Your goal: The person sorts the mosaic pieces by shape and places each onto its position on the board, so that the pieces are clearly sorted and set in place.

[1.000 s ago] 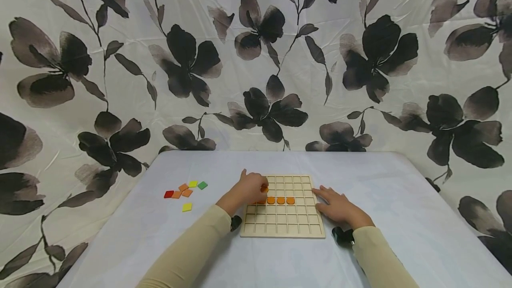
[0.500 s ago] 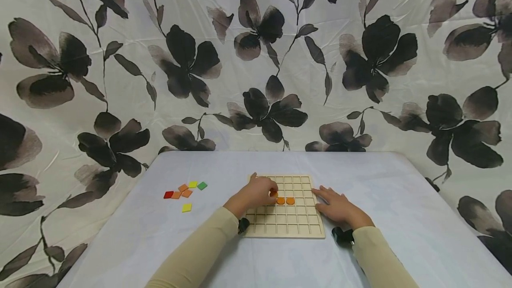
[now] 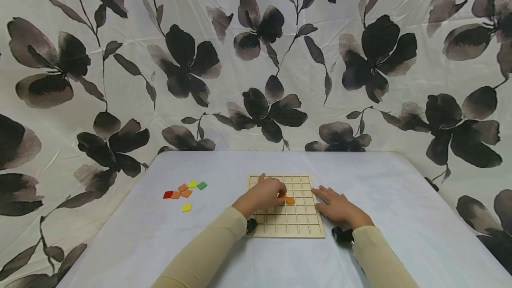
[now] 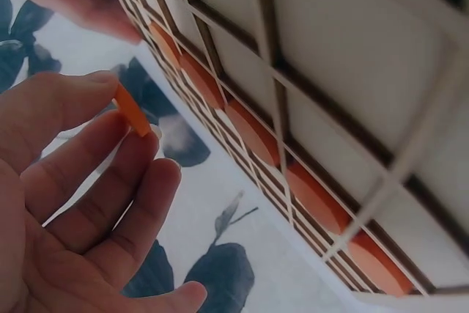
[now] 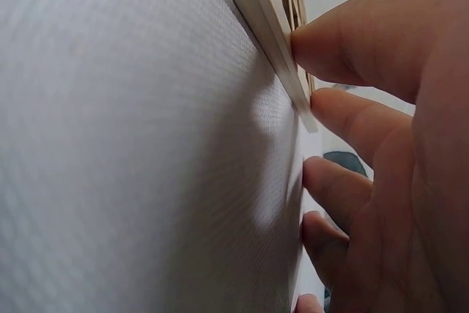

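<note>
My left hand (image 3: 264,195) is over the wooden grid board (image 3: 284,230), pinching a thin orange disc (image 4: 132,110) between thumb and fingertips. Seen from the left wrist, the disc stands on edge, apart from the board. Several orange discs (image 4: 253,132) lie in a row of the board's compartments. From the head, the left hand hides most of that row, and one orange disc (image 3: 290,201) shows at its right end. My right hand (image 3: 340,208) rests at the board's right side; in the right wrist view its thumb and index fingertip touch the board's edge (image 5: 267,27).
Left of the board on the white-covered table (image 3: 132,239) lie loose square tiles: a red tile (image 3: 168,194), several orange ones, two yellow ones and a green tile (image 3: 202,185). A floral cloth (image 3: 260,57) hangs behind the table.
My left hand has moved rightward along the row with an orange disc in its fingers, covering more of the discs on the board. The right hand has stayed at the board's edge.
</note>
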Tool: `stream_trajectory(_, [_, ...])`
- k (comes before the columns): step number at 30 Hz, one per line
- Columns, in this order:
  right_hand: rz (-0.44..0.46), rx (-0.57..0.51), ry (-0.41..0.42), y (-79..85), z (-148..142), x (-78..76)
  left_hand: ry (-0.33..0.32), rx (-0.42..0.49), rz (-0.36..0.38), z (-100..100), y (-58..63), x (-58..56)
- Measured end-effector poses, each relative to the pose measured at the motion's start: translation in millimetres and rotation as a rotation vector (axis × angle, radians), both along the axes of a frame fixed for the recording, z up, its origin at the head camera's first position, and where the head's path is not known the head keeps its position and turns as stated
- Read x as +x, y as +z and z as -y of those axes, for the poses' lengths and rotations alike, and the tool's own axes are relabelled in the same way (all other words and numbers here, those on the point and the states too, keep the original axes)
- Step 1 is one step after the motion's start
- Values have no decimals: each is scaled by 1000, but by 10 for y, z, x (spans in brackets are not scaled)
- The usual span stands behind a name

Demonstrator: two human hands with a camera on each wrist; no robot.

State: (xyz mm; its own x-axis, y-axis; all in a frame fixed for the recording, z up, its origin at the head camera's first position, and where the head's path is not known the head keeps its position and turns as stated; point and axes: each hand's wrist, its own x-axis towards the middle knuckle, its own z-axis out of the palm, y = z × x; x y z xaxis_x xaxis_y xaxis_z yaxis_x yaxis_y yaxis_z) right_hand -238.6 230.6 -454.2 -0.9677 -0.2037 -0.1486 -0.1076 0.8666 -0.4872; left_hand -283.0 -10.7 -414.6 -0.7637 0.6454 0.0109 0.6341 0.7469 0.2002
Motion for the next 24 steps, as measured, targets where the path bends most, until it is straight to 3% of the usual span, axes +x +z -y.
stream_trajectory(10, [-3, 2, 6, 4, -4, -6, 24, -32, 19, -170, -25, 16])
stream_trajectory(24, [15, 26, 12, 76, 7, -28, 3, -34, 24, -315, 14, 51])
